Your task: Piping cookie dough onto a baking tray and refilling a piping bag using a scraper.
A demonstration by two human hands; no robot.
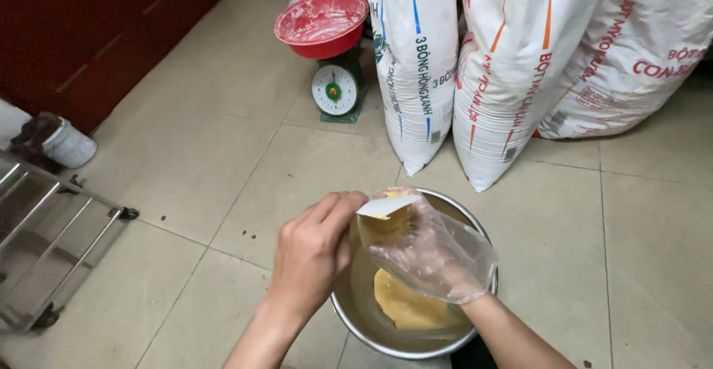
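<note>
1. A white scraper [386,205] with yellow dough stuck under its blade sits between the two hands, above the near rim of the steel bowl [475,228].
2. The left hand [312,254], bare, is curled tightly around the scraper's left end, thumb on top.
3. The right hand [431,254], in a loose clear plastic glove, has its fingers bent against the dough on the blade.
4. A flat slab of yellow dough [408,306] lies in the bowl bottom, just below the right hand.
5. Beyond the hands, three large white sacks [512,64] stand on the tiled floor.
6. Left of the sacks, a green dial scale [336,90] carries a red basin [321,23].
7. Far left of the left hand stands a metal rack [52,243].
</note>
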